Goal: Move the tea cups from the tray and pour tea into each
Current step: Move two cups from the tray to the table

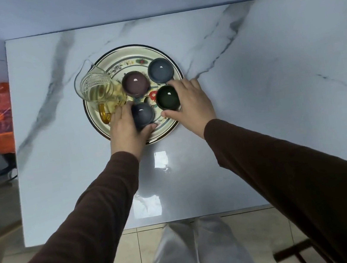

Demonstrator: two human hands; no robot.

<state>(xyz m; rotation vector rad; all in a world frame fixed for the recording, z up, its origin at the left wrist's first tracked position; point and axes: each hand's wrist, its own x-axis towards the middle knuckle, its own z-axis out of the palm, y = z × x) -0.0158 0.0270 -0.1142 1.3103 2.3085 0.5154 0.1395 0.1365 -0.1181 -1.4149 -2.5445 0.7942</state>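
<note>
White marble-patterned table carries a floral tray with four tea cups and a glass pitcher of tea at its left; left hand grips the dark blue cup, right hand the green cup.

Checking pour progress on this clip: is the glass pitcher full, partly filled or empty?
Partly filled. The glass pitcher stands upright on the tray, with pale yellow tea only in its lower part; the upper glass is clear.
</note>
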